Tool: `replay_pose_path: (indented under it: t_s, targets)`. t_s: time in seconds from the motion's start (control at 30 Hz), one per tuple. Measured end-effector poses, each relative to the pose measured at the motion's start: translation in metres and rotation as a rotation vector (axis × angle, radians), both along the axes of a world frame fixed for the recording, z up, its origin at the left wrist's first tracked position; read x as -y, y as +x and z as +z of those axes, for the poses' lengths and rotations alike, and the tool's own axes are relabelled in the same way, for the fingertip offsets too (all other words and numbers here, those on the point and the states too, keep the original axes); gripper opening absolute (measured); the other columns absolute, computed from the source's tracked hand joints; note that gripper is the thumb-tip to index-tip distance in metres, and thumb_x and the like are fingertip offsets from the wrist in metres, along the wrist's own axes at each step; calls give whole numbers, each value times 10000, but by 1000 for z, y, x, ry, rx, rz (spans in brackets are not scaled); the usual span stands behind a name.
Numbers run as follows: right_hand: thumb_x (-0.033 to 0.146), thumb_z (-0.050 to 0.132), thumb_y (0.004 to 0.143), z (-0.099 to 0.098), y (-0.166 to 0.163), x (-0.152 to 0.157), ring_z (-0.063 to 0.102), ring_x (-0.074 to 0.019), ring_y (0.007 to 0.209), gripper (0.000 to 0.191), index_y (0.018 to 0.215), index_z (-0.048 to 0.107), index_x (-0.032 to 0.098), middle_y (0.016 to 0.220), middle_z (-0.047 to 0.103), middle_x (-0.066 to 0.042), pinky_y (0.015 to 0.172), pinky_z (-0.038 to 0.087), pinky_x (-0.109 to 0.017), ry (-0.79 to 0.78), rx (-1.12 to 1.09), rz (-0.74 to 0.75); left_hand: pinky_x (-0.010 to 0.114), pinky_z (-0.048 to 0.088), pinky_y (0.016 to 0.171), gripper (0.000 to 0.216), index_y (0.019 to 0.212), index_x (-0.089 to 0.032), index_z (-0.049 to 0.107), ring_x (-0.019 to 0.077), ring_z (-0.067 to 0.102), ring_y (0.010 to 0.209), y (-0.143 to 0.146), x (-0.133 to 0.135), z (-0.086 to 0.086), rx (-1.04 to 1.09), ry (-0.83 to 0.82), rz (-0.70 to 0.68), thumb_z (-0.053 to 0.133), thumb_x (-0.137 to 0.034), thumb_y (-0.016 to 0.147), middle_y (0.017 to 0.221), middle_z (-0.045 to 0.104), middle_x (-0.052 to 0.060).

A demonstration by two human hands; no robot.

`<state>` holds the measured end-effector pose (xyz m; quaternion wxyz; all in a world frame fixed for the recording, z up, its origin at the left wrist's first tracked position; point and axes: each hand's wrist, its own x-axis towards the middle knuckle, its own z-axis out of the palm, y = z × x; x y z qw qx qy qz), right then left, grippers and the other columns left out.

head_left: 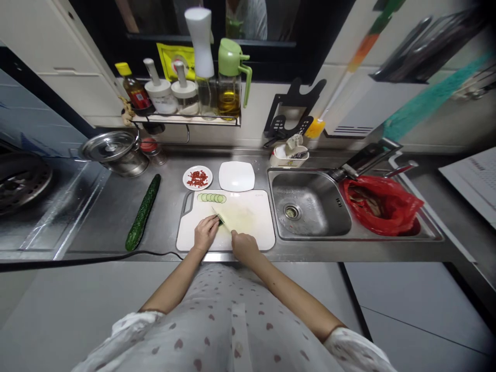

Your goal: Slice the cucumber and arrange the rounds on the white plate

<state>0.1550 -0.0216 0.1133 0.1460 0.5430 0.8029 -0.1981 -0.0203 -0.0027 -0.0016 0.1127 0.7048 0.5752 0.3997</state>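
Observation:
A white cutting board [251,227] lies on the steel counter in front of me. My left hand [205,232] presses down on a short piece of cucumber [220,221] on the board, fingers curled over it. My right hand [243,245] is closed round the handle of a knife [222,217], whose blade rests against the cucumber piece. A row of cut cucumber slices [211,198] sits along the board's far edge. A whole cucumber [142,213] lies on the counter to the left.
Behind the board stand a small plate of chopped red chilli [197,178] and a white square plate [236,176]. A sink [310,206] with a red bag [382,204] is on the right. A steel pot [114,150] and a rack of bottles [186,120] are at the back left.

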Motion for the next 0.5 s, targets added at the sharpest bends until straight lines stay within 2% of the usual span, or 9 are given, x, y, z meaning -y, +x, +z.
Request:
replay_pose_path:
  t_s: [0.5]
  targets:
    - [108, 348, 901, -1, -12, -20, 667, -202, 924, 257, 1093, 515, 139, 935, 691, -131, 765, 474, -288, 9, -34, 11, 345, 518, 877, 245, 998, -213, 681, 180, 645, 984, 2, -2, 4, 7, 7, 8, 465, -302, 929, 1080, 691, 73]
